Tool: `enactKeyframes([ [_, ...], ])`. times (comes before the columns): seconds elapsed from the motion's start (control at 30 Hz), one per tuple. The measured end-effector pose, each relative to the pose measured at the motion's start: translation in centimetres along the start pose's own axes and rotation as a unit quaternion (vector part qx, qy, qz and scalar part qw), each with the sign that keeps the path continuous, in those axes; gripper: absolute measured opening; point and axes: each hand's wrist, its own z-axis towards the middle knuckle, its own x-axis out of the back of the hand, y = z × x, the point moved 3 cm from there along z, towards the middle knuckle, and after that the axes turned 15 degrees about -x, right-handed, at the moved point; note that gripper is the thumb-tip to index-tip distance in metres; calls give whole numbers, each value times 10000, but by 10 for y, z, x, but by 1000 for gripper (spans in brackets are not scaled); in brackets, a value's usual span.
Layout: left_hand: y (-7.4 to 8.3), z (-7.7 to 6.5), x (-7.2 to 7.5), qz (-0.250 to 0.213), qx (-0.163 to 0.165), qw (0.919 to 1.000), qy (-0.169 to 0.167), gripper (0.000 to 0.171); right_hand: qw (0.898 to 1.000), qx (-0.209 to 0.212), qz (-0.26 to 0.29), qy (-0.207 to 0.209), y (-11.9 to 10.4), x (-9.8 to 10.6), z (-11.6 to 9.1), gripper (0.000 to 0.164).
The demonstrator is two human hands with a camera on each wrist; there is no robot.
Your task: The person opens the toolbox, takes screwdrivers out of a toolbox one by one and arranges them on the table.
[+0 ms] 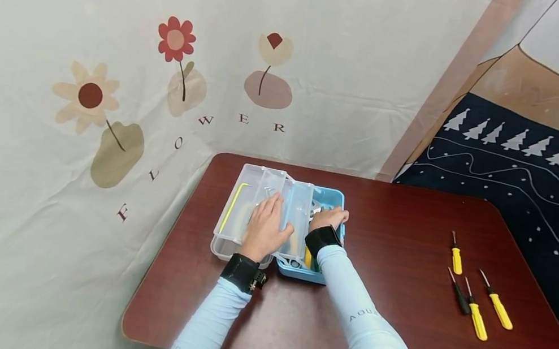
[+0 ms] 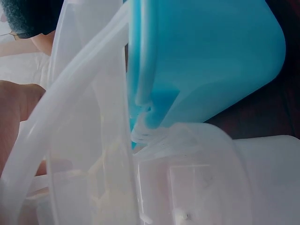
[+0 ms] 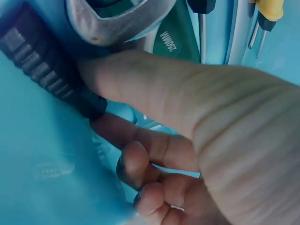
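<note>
A blue toolbox (image 1: 302, 275) stands on the table with its clear lid (image 1: 217, 246) folded out to the left. My left hand (image 1: 265, 224) rests with extended fingers on the clear compartment tray (image 1: 301, 199) over the lid side; clear plastic partly covers that hand in the left wrist view. Inside the box, my right hand (image 1: 328, 218) pinches the end of a black ribbed handle (image 3: 42, 61) between thumb and index finger. Whatever tool that handle belongs to is hidden. Beside the thumb lies a green-handled tool marked 250MM (image 3: 176, 35), near a curved metal part (image 3: 126, 28).
Several screwdrivers lie at the table's right, including a yellow one (image 1: 501, 313) and a black one (image 1: 461, 304). A yellow L-shaped key (image 1: 232, 208) shows through the clear plastic. Another yellow-handled tool (image 3: 270, 9) is in the box. A printed cloth hangs behind the table (image 1: 371, 320).
</note>
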Motion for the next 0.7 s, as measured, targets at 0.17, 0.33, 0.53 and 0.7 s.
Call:
enactKeyframes([
  [0.17,0,0,0,54,-41,10000,11,67,9994,-254,169,137,-2,0,-2,19],
  [0.33,-1,1,2,33,-43,10000,4,67,9961,-610,370,522,-2,4,2,24],
  [0.53,-3,2,4,84,-35,10000,38,66,9942,-682,539,630,12,20,4,24],
  [0.7,-3,2,3,2,-48,10000,-3,67,9918,-503,1107,385,28,22,5,24],
])
